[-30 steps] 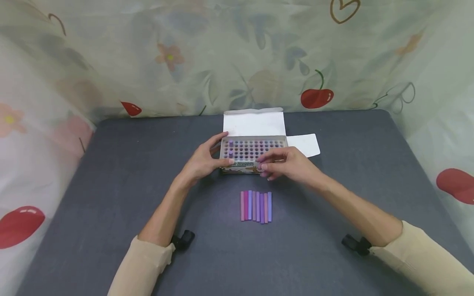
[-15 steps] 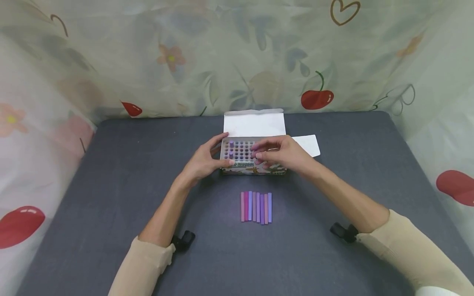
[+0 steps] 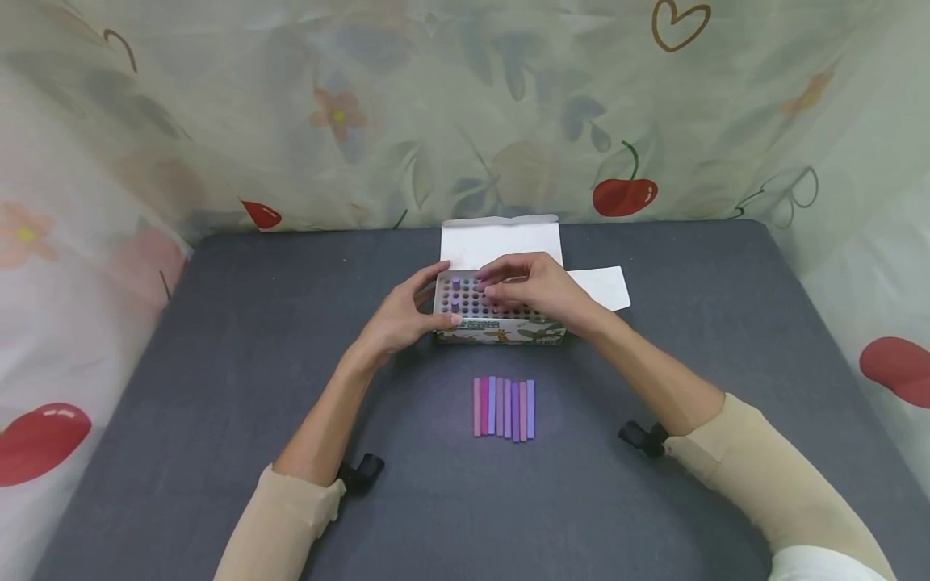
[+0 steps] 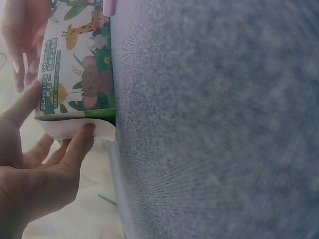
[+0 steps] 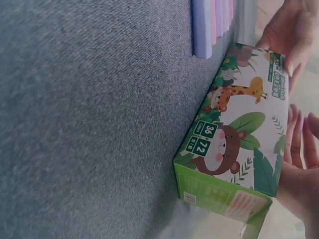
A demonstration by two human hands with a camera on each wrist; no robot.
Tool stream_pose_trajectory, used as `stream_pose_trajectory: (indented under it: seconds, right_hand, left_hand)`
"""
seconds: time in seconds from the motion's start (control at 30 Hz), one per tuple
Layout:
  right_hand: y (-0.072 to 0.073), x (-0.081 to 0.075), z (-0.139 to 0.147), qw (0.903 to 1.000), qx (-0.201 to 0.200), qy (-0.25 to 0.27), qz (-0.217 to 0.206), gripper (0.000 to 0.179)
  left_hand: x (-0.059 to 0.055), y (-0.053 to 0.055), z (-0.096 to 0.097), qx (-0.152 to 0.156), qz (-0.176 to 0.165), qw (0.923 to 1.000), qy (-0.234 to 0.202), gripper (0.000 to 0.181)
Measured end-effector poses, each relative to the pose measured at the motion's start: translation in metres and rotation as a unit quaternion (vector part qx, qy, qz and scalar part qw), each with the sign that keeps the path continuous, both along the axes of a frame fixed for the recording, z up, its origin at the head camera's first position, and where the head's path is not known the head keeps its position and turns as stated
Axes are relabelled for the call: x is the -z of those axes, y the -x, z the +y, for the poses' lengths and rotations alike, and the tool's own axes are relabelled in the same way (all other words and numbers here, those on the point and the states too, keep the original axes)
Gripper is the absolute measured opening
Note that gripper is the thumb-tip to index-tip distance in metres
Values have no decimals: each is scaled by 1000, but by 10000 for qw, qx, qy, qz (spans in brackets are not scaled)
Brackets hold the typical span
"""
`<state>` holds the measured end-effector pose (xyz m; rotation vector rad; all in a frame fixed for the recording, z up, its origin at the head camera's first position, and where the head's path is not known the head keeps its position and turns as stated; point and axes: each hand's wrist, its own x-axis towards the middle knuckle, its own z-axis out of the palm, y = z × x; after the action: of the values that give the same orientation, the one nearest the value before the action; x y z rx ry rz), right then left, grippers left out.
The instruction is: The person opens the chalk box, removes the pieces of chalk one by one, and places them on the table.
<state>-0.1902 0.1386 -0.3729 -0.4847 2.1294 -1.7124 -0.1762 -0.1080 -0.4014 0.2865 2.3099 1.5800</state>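
A small printed cardboard box [image 3: 501,331] with a giraffe and other animals stands open, its top a tray of round holes [image 3: 468,300]. Two purple chalk sticks [image 3: 454,304] stand upright in holes at the left. My left hand [image 3: 403,311] grips the box's left end, thumb at the front rim and a finger at the back corner. In the left wrist view its fingers press a white end flap [image 4: 65,128]. Over the middle of the holes, my right hand [image 3: 541,286] pinches a purplish chalk stick, mostly hidden by its fingers.
Several pink, purple and lilac chalk sticks [image 3: 504,410] lie side by side in front of the box. The white lid [image 3: 501,242] is folded back, and a white side flap [image 3: 601,287] sticks out right. A patterned curtain [image 3: 407,121] hangs behind the dark table [image 3: 254,363].
My right hand has moved left and back, from the box's front edge to over the holes, fingers still pinched. My left hand and the row of sticks have stayed put.
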Motion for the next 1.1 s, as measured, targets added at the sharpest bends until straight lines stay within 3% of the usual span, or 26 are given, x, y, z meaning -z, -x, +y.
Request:
stream_pose_trajectory:
  seconds: [0.2,0.57,0.8,1.1]
  right_hand:
    - [3,3,-8,9996,-201,174,-53,31]
    - [13,12,-18,9977,-602,46,298,31]
    - [16,17,-23,9920,-719,-525,894,21]
    - [20,20,-29,9809,-816,-1391,1090,21]
  left_hand:
    - [1,0,0,18,-49,10000,-73,82]
    - [-1,1,-1,85,1,9999,-127,81]
    - [0,1,-1,110,26,9999,-44,82]
    - [0,3,-1,120,-153,9998,-74,84]
